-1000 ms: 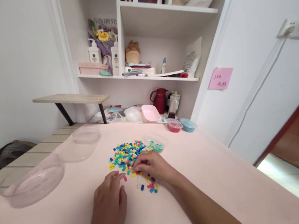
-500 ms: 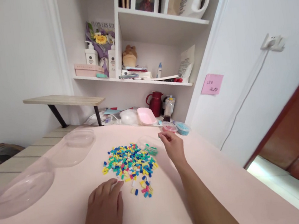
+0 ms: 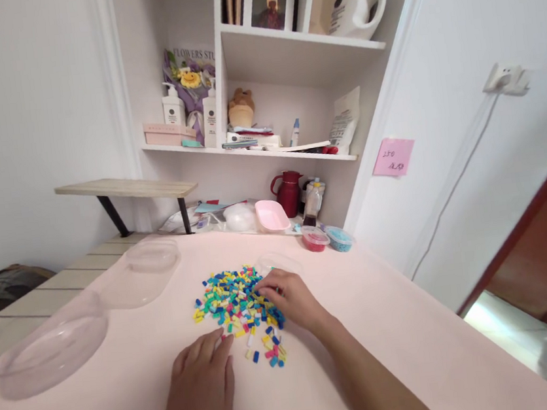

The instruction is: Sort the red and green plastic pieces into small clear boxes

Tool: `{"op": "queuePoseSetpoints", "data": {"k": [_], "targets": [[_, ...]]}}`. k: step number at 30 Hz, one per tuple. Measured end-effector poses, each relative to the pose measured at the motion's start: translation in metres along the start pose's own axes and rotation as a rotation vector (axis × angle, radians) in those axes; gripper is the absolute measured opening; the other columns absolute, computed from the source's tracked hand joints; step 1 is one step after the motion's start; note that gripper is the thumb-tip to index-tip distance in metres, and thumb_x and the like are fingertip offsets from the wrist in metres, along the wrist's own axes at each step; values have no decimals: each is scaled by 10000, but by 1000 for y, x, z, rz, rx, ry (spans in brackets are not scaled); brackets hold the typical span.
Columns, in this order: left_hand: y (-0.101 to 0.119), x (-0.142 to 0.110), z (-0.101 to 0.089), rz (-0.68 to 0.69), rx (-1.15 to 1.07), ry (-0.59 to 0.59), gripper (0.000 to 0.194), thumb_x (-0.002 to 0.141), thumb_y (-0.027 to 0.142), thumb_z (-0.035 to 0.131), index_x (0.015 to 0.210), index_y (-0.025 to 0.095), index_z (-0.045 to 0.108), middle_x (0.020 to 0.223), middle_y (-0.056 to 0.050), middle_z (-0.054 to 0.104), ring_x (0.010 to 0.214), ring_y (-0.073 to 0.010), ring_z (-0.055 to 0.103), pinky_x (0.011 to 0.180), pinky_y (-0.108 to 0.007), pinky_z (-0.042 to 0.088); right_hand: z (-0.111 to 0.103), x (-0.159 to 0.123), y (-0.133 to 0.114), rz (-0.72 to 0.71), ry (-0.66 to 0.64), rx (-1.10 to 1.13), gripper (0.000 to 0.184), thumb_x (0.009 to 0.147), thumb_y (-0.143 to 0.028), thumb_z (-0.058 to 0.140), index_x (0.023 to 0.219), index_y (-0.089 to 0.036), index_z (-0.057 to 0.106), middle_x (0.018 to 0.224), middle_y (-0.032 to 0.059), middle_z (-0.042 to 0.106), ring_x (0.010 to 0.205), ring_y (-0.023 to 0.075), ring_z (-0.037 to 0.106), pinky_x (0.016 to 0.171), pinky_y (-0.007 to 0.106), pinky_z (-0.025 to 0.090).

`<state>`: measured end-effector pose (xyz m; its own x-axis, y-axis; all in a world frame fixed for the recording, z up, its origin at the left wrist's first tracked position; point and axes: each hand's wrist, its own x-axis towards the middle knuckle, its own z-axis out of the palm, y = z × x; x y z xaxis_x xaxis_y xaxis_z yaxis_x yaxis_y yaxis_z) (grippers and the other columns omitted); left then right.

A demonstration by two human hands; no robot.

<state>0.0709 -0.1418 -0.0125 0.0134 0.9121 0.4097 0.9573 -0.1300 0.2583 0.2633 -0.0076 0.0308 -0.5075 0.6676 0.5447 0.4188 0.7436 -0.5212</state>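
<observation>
A pile of small, brightly coloured plastic pieces (image 3: 232, 295) is spread over the pink tabletop, with a few strays at its near side. My left hand (image 3: 199, 378) rests palm down at the pile's near left edge. Its fingers lie stretched out, the tips beside the nearest pieces. Over the pile's right side, my right hand (image 3: 291, 295) has thumb and fingers bent together among the pieces; what is between them is hidden. A clear tub (image 3: 287, 262) stands just behind this hand, which largely covers it and its contents.
Lidded-looking tubs of red pieces (image 3: 315, 240) and blue pieces (image 3: 339, 239) stand at the back right. Clear plastic containers (image 3: 48, 352) lie at the left. Behind are a pink dish (image 3: 272, 216), a dark red jug (image 3: 289, 193) and a wooden riser (image 3: 128, 189).
My right hand has moved left and nearer, from beside the tubs at the back to the pile. My left hand stays by the pile. The whole view has shifted slightly.
</observation>
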Motion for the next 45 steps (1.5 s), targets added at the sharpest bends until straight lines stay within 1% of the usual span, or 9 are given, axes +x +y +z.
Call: {"op": "queuePoseSetpoints", "data": {"k": [6,11,13,17,21,26,35,39,45], "targets": [[3,0,1,7,38,-29,407,885,210,397,1195,247,659,1277,-96,648,1188,-264,575,1001,-509,397,24,-2,-17,-144,-203,-126,169,882,-198,596,980,-240,727,999,44,674,960,177,594,895,319,437],[5,0,0,10,37,-33,423,887,206,394,1235,222,636,1276,-108,647,1181,-273,576,993,-511,402,22,-3,-21,-208,-334,-140,141,890,-226,592,807,-210,705,818,22,682,827,159,589,828,291,435],[5,-1,0,10,41,-26,422,888,206,396,1234,227,636,1278,-104,646,1181,-274,577,992,-513,404,21,-4,-22,-189,-321,-139,117,885,-224,594,832,-211,697,804,22,675,818,161,587,814,288,437],[4,-2,0,17,48,-11,404,889,199,394,1186,251,663,1264,-82,657,1172,-257,583,992,-492,411,22,-5,-24,-182,-259,-118,214,883,-162,563,1031,-247,693,1007,44,664,958,174,584,873,305,431],[3,-3,2,24,58,-6,401,895,192,382,1167,252,670,1265,-75,657,1174,-246,582,987,-477,416,26,-6,-22,-213,-307,-150,197,876,-139,560,952,-244,709,969,29,666,928,169,579,865,301,425],[1,-4,4,36,59,20,386,890,195,407,1168,260,665,1254,-71,663,1172,-243,583,989,-474,413,24,-5,-20,-171,-313,-194,175,897,-157,538,834,-215,690,848,25,669,851,165,579,823,292,422],[5,-3,0,31,76,-7,396,891,182,398,1184,250,656,1257,-68,661,1166,-230,586,981,-458,424,37,-9,-19,-229,-299,-159,268,900,-151,518,1032,-280,712,938,32,644,867,151,576,768,259,430],[6,-4,-2,19,96,-13,394,891,182,411,1198,238,652,1256,-74,662,1171,-230,584,981,-449,428,35,-8,-13,-145,-314,-216,210,888,-179,550,1015,-255,700,965,40,660,937,172,584,850,288,419],[3,-3,1,21,108,-37,414,896,199,389,1218,239,645,1282,-67,649,1188,-235,581,987,-464,433,25,-5,-10,-7,-305,-219,210,897,-163,525,950,-253,707,958,26,691,948,168,611,873,281,418]]}}
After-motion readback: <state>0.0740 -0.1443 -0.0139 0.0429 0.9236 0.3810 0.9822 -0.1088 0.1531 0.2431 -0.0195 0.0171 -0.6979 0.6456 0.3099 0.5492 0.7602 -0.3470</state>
